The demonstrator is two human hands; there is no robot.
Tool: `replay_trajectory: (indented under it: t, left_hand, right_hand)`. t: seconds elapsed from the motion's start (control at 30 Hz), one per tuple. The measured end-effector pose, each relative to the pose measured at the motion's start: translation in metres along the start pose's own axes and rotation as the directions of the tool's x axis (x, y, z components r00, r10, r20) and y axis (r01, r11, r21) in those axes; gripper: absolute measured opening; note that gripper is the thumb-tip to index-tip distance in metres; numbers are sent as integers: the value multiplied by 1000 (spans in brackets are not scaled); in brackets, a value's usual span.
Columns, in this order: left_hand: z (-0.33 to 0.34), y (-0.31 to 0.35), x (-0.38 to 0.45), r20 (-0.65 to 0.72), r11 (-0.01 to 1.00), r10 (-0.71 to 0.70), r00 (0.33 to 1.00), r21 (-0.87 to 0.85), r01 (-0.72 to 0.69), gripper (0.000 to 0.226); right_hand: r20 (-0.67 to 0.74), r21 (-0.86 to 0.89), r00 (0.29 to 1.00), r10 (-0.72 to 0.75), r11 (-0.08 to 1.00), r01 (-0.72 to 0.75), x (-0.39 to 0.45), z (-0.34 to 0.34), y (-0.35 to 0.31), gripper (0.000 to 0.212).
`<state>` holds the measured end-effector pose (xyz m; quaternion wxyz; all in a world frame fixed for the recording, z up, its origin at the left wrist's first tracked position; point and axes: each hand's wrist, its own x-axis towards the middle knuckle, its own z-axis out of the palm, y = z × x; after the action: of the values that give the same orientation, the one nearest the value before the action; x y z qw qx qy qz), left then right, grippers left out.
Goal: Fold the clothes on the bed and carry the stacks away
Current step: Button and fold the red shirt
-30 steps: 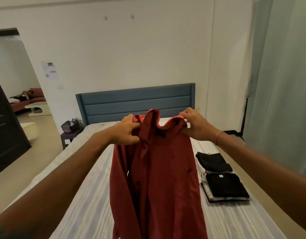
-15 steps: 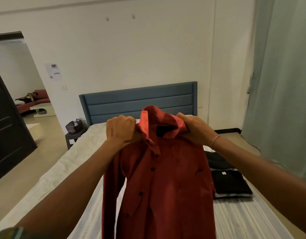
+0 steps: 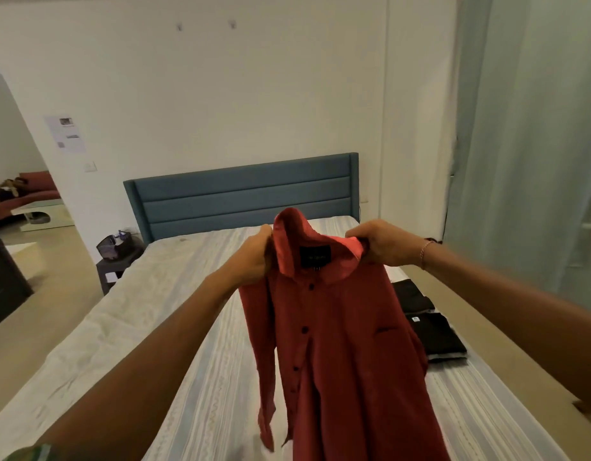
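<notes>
A red button-up shirt (image 3: 340, 341) hangs in the air over the bed (image 3: 194, 377), its collar up and its dark label showing. My left hand (image 3: 254, 257) grips the shirt's left shoulder beside the collar. My right hand (image 3: 384, 244) grips the right shoulder. The shirt's front faces me, buttoned, and one sleeve dangles at the left. Two stacks of folded dark clothes (image 3: 430, 327) lie on the bed's right side, partly hidden behind the shirt.
A blue headboard (image 3: 241, 194) stands against the white wall. A small dark side table with a basket (image 3: 116, 251) sits left of the bed. A doorway opens at the far left. A pale curtain (image 3: 533, 144) hangs on the right.
My hands have moved apart and to the right, spreading the shirt's shoulders wider. The collar has opened out, and the view has shifted left.
</notes>
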<state>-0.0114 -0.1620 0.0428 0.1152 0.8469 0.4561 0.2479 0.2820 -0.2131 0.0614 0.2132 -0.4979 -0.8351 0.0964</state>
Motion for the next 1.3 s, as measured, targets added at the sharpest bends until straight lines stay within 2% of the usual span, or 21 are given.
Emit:
replay_trajectory:
  t: [0.07, 0.13, 0.17, 0.2, 0.3, 0.33, 0.4, 0.47, 0.5, 0.57, 0.6, 0.67, 0.73, 0.8, 0.83, 0.9, 0.97, 1.03, 1.1, 1.17, 1.3]
  left_hand:
    - [-3, 3, -6, -19, 996, 67, 998, 65, -65, 36]
    - [-5, 5, -10, -52, 957, 87, 995, 282, -69, 61]
    - [-7, 6, -11, -105, 925, 97, 990, 378, -51, 66]
    - [-8, 6, -12, -178, 900, 143, 974, 433, -53, 62]
    - [-8, 3, -14, -322, 865, 316, 892, 484, -131, 28]
    - [-10, -3, -13, -350, 862, 334, 875, 490, -133, 29]
    - [-13, -10, -8, -355, 873, 306, 883, 475, -112, 35]
    - [-14, -17, -3, -372, 868, 312, 874, 486, -103, 47]
    - [-14, -21, -1, -381, 865, 317, 869, 492, -100, 54]
    - [-14, -25, 2, -403, 878, 306, 863, 469, -92, 61]
    - [-14, -25, 3, -411, 891, 294, 863, 445, -92, 61]
    - [-16, -27, 6, -429, 901, 292, 855, 423, -96, 58]
    - [-24, -28, 8, -413, 896, 244, 878, 442, -42, 57]
    - [-29, -29, 10, -333, 878, 135, 933, 477, 44, 60]
    - [-31, -30, 12, -305, 862, 108, 946, 502, 64, 59]
    - [-34, -31, 14, -280, 841, 106, 954, 536, 64, 58]
    - [-35, -32, 16, -267, 828, 120, 956, 558, 52, 55]
    - [-35, -36, 16, -250, 815, 131, 959, 578, 40, 52]
    - [-35, -37, 15, -234, 804, 173, 957, 595, 0, 53]
    - [-33, -36, 13, -233, 815, 197, 952, 580, -27, 57]
    - [-32, -41, 8, -203, 840, 215, 955, 538, -75, 70]
  right_hand:
    - [-58, 150, 998, 22, 989, -13, -4, 10, 1, 7]
    - [-95, 221, 995, 36, 975, -14, -6, 20, 3, 8]
    - [-116, 210, 993, 35, 978, -10, -5, 23, 3, 5]
    - [-134, 143, 991, 15, 990, 5, -4, 24, 2, 2]
    - [-108, -271, 991, -77, 961, 45, 2, 19, -5, 26]
    - [-70, -304, 995, -66, 952, 42, 5, 19, -7, 36]
    - [41, -196, 999, -30, 980, 37, 9, 14, -9, 53]
    - [152, -125, 988, -16, 991, 35, 12, 12, -8, 53]
    - [180, -149, 983, -18, 988, 45, 15, 13, -8, 47]
    - [132, -245, 991, -31, 967, 63, 17, 18, -12, 44]
    - [46, -303, 997, -64, 950, 75, 17, 22, -15, 51]
    - [-164, -412, 958, -235, 899, 150, 17, 29, -21, 69]
    - [-222, -561, 853, -472, 778, 284, 19, 30, -24, 75]
    - [-71, -698, 788, -612, 594, 398, 20, 28, -28, 62]
    - [29, -719, 788, -615, 535, 444, 21, 28, -30, 62]
    - [167, -742, 816, -554, 474, 474, 22, 32, -34, 75]
    - [175, -793, 852, -493, 442, 419, 28, 37, -32, 71]
    - [73, -823, 891, -449, 477, 308, 37, 44, -26, 47]
    - [-42, -807, 895, -445, 544, 232, 40, 47, -20, 29]
    - [-84, -754, 869, -487, 601, 264, 41, 47, -13, 25]
    - [-69, -558, 828, -557, 710, 430, 37, 37, -7, 15]
